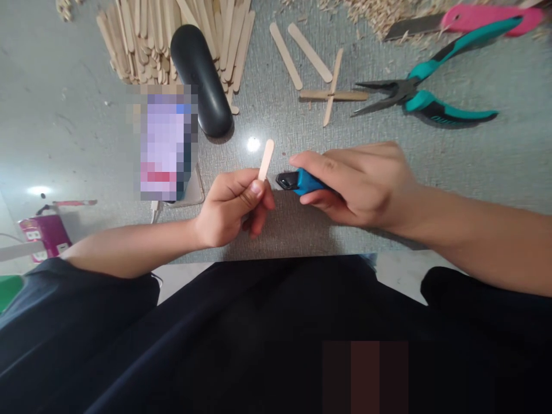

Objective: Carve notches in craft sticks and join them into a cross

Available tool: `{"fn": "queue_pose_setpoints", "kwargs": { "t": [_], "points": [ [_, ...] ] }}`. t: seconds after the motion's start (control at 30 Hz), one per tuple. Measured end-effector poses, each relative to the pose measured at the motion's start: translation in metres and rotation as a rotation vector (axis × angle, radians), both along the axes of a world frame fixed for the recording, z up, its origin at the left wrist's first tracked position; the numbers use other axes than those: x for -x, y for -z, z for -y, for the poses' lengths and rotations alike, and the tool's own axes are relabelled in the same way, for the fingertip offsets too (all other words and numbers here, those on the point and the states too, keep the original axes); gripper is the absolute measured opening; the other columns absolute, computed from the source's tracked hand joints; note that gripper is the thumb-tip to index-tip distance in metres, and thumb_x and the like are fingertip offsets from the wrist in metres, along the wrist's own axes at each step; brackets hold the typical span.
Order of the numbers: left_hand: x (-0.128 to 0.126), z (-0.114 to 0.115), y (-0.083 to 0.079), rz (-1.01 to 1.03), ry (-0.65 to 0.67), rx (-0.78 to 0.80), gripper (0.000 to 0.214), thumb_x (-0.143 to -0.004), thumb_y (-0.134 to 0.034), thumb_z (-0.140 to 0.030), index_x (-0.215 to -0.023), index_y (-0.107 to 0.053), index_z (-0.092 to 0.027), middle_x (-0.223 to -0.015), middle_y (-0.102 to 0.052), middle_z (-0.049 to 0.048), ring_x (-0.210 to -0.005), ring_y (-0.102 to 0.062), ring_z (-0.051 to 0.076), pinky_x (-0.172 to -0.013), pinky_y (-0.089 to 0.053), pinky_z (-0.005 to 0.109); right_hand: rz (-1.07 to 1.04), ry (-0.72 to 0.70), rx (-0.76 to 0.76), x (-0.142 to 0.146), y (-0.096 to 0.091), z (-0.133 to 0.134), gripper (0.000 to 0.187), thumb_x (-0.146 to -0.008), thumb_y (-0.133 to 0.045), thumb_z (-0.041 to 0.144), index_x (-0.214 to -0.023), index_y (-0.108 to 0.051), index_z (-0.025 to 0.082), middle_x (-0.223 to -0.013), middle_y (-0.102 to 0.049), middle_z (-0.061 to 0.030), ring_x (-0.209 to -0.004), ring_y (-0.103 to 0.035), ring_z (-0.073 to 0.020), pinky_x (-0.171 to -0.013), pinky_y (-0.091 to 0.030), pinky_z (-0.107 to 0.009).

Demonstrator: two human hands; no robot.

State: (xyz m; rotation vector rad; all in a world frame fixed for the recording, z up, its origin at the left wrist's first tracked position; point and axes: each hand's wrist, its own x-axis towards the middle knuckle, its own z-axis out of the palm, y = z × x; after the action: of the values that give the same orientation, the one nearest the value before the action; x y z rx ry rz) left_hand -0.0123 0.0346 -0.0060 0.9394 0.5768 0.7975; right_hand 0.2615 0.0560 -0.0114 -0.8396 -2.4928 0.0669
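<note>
My left hand (235, 204) pinches a wooden craft stick (266, 159) upright between thumb and fingers, its rounded end pointing away from me. My right hand (357, 181) is wrapped around a blue utility knife (299, 181) whose black tip points left, close to the stick's lower part. Both hands hover over the grey table (69, 132) just beyond my lap.
A pile of craft sticks (172, 34) lies at the back left with a black case (202, 80) on it. Loose sticks (302, 54) and a glued stick cross (332, 92) lie in the middle back. Teal pliers (425, 95) and a pink-handled tool (470, 17) lie at the right.
</note>
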Motion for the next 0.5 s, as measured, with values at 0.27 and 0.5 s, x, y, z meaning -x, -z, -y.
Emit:
{"fn": "queue_pose_setpoints", "kwargs": {
  "t": [0.27, 0.5],
  "points": [
    [0.002, -0.001, 0.0, 0.024, 0.018, -0.005, 0.043, -0.117, -0.076, -0.052, -0.091, -0.074, -0.018, -0.055, -0.069, -0.0016, -0.04, -0.059, 0.01, -0.044, -0.047, 0.016, -0.056, -0.027, -0.058, 0.002, 0.001, -0.003, 0.05, -0.13, -0.043, 0.055, -0.148, -0.069, 0.015, -0.084, -0.079, -0.0012, -0.064, -0.07, -0.0194, -0.06, -0.046, -0.036],
    [0.001, -0.003, -0.002, -0.007, 0.06, -0.006, 0.046, -0.117, -0.076, -0.056, -0.09, -0.071, -0.019, -0.055, -0.068, -0.0026, -0.04, -0.059, 0.008, -0.045, -0.045, 0.016, 0.071, -0.025, 0.2, -0.007, -0.006, -0.002, 0.061, -0.129, -0.036, 0.064, -0.16, -0.071, 0.025, -0.096, -0.086, -0.0041, -0.077, -0.08, -0.0236, -0.068, -0.054, -0.038]
  ]
}}
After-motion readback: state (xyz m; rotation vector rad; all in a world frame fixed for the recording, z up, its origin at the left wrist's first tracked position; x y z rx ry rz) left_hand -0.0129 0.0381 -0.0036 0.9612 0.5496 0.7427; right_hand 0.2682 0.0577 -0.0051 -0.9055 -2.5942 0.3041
